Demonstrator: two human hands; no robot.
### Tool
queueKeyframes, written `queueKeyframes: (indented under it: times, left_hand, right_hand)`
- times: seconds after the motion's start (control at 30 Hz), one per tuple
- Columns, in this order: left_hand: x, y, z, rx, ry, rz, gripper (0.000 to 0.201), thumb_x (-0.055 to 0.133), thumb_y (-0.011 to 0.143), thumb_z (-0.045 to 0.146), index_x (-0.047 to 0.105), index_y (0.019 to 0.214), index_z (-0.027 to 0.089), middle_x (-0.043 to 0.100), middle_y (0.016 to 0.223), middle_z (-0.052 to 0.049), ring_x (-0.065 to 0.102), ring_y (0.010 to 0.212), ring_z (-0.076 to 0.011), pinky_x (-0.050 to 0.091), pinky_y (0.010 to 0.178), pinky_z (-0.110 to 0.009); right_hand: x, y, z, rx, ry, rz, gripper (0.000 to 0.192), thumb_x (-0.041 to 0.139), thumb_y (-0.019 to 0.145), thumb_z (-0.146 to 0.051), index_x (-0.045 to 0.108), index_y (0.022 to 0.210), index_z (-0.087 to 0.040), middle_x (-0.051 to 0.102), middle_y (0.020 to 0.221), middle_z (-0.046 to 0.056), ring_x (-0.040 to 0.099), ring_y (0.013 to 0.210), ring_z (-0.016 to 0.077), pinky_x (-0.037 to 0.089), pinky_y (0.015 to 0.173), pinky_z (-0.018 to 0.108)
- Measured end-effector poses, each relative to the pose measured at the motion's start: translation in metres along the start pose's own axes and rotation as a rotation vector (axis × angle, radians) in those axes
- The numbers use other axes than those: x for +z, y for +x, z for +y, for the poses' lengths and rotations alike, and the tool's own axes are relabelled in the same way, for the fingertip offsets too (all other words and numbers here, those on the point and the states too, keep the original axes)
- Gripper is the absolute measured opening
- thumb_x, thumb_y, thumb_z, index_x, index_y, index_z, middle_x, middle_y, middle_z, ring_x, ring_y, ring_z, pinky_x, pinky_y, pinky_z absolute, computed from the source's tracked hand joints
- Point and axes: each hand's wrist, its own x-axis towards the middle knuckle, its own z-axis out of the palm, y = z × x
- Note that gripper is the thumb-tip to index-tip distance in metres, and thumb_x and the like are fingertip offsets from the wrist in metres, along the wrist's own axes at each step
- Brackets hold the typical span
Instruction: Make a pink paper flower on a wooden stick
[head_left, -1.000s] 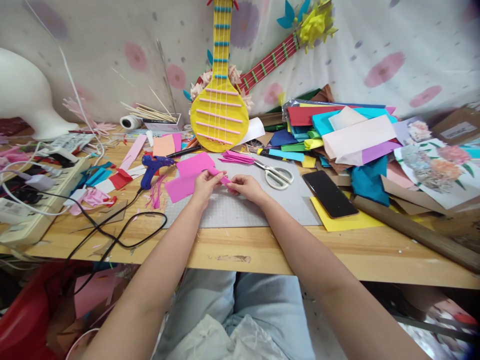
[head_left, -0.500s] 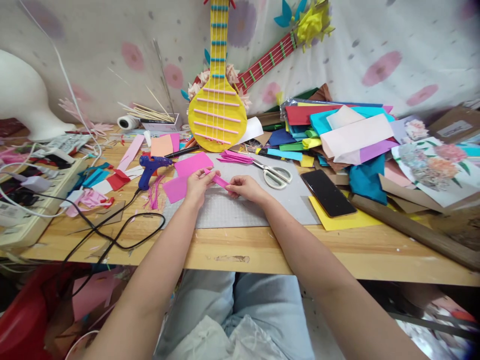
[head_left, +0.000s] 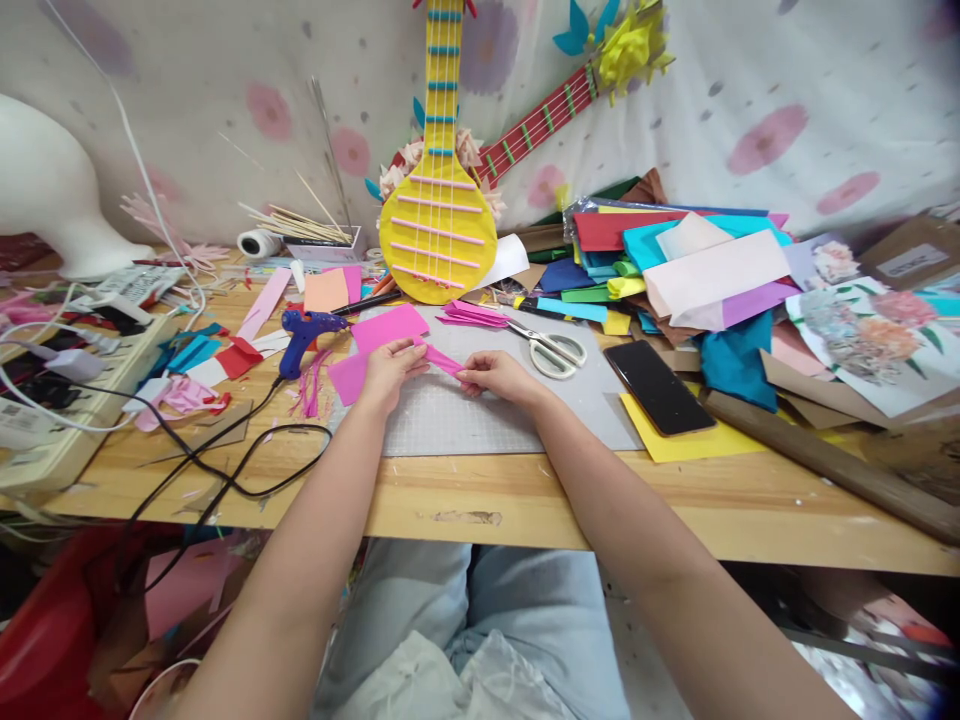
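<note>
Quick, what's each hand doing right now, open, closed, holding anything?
Left hand: closed, pinching one end of the narrow magenta paper strip.
Right hand: closed, pinching the strip's other end.

Scissors (head_left: 555,352) right of glue gun (head_left: 306,331)

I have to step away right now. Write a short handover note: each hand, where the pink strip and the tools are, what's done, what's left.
Left hand: grip pinching one end of the pink strip.
Right hand: pinching the other end; the strip hangs just above the grey cutting mat.
Nearby: pink sheets by the left hand, scissors to the right, blue glue gun to the left.
Done: strip cut, more cut pink pieces piled behind.
Left: probably shaping and gluing the strip.
</note>
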Motion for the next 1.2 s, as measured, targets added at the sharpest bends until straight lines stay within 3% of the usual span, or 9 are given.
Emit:
queueKeyframes:
  times: [0.27,0.6,0.8,0.9,0.97,1.07,1.13,1.2]
  left_hand:
    - [-0.001,0.001,0.0,0.007,0.014,0.007,0.031,0.073,0.055,0.013,0.055,0.081,0.012,0.064,0.064,-0.001,0.06,0.054,-0.0091,0.052,0.061,-0.024]
    - [0.005,-0.001,-0.005,0.061,-0.004,0.052,0.031,0.072,0.056,0.015,0.055,0.082,0.012,0.066,0.069,-0.003,0.063,0.059,-0.0109,0.052,0.066,-0.027]
    - [0.006,0.0,-0.004,0.009,-0.042,0.027,0.029,0.07,0.059,0.013,0.055,0.085,0.012,0.065,0.068,-0.002,0.062,0.058,-0.0105,0.052,0.069,-0.029]
    - [-0.001,0.006,-0.002,0.041,-0.061,0.077,0.026,0.065,0.065,0.015,0.055,0.089,0.012,0.066,0.076,-0.005,0.064,0.066,-0.0118,0.051,0.074,-0.03]
    - [-0.005,0.008,-0.001,0.155,-0.007,0.179,0.025,0.062,0.07,0.018,0.054,0.093,0.013,0.066,0.083,-0.006,0.065,0.074,-0.013,0.05,0.078,-0.031]
    - [-0.006,0.004,0.0,0.518,0.327,0.253,0.025,0.06,0.073,0.022,0.055,0.097,0.016,0.065,0.097,-0.008,0.061,0.093,-0.0157,0.045,0.09,-0.035]
    - [0.0,-0.003,-0.001,0.772,0.678,0.115,0.023,0.061,0.073,0.025,0.06,0.095,0.019,0.062,0.109,-0.007,0.054,0.109,-0.0186,0.035,0.1,-0.04]
    - [0.007,-0.01,-0.002,0.92,0.983,-0.101,0.017,0.061,0.073,0.026,0.064,0.089,0.022,0.06,0.115,-0.006,0.047,0.117,-0.0213,0.023,0.107,-0.046]
  right_hand:
    - [-0.001,0.0,0.0,0.006,-0.007,-0.024,0.011,0.064,0.069,-0.019,0.056,0.065,-0.013,0.059,0.052,-0.003,0.055,0.048,0.0064,0.046,0.051,0.019]
    - [0.001,-0.002,-0.001,-0.078,-0.089,-0.018,0.021,0.067,0.067,-0.032,0.057,0.066,-0.014,0.059,0.057,-0.002,0.051,0.049,0.0058,0.043,0.046,0.018]
    - [0.002,0.0,-0.001,0.001,-0.038,0.043,0.016,0.067,0.068,-0.026,0.056,0.064,-0.014,0.059,0.054,-0.001,0.053,0.048,0.0063,0.043,0.046,0.017]
    - [0.0,0.0,-0.001,0.013,-0.05,0.032,0.015,0.066,0.069,-0.024,0.056,0.063,-0.015,0.06,0.054,-0.001,0.053,0.048,0.0068,0.044,0.047,0.018]
    - [-0.002,0.0,0.0,0.02,-0.08,0.024,0.014,0.065,0.07,-0.023,0.056,0.062,-0.015,0.06,0.054,0.0,0.053,0.048,0.0074,0.044,0.048,0.02]
    - [-0.004,0.0,0.003,0.02,-0.142,0.027,0.013,0.063,0.071,-0.024,0.056,0.064,-0.015,0.06,0.056,0.0,0.053,0.048,0.0085,0.044,0.049,0.021]
    - [-0.005,0.001,0.006,-0.011,-0.22,0.034,0.014,0.061,0.071,-0.027,0.056,0.064,-0.016,0.06,0.057,0.0,0.053,0.048,0.009,0.043,0.05,0.022]
    - [-0.005,0.001,0.008,-0.096,-0.354,0.064,0.016,0.059,0.072,-0.029,0.057,0.064,-0.016,0.059,0.056,-0.002,0.051,0.05,0.009,0.04,0.052,0.022]
